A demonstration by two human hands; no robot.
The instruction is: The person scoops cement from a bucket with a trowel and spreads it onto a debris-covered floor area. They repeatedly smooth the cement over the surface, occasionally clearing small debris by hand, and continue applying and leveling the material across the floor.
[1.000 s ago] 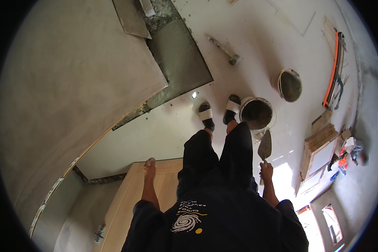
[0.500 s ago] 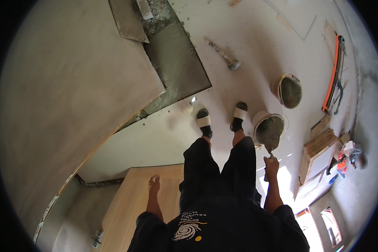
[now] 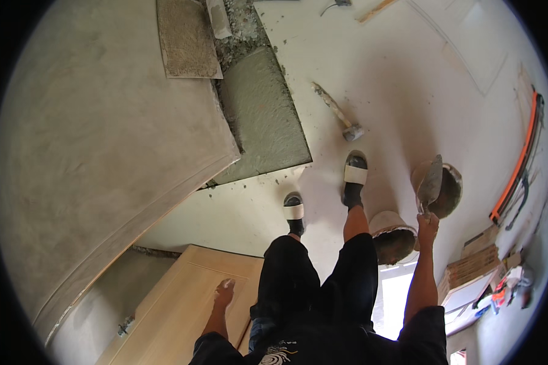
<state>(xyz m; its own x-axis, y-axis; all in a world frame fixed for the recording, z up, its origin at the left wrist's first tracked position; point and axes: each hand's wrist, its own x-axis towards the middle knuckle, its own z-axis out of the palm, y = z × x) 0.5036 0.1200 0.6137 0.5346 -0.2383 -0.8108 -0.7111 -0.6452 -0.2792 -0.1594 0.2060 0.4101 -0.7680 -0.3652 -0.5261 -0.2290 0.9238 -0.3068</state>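
My right hand [image 3: 428,229] grips the handle of a pointed trowel [image 3: 431,182], its grey, mortar-smeared blade pointing away from me. The trowel passes over a far bucket [image 3: 418,180] with grey contents. Nearer my legs stands a second bucket [image 3: 386,220], with grey mortar [image 3: 396,245] inside, left of my right forearm. My left hand [image 3: 224,293] hangs loosely curled over a wooden door [image 3: 192,298], holding nothing visible. Ahead, a bed of wet grey mortar [image 3: 265,115] fills the gap beside a large tile slab [image 3: 122,121].
A hammer [image 3: 341,115] lies on the pale floor ahead of my feet. Another tile piece [image 3: 189,39] rests at the slab's far edge. To the right are a long orange-and-black tool [image 3: 520,161], stacked boxes [image 3: 472,267] and a wall.
My right hand has raised the trowel from the nearer bucket and carried it forward and right. My right foot is now ahead of my left. The whole view has shifted.
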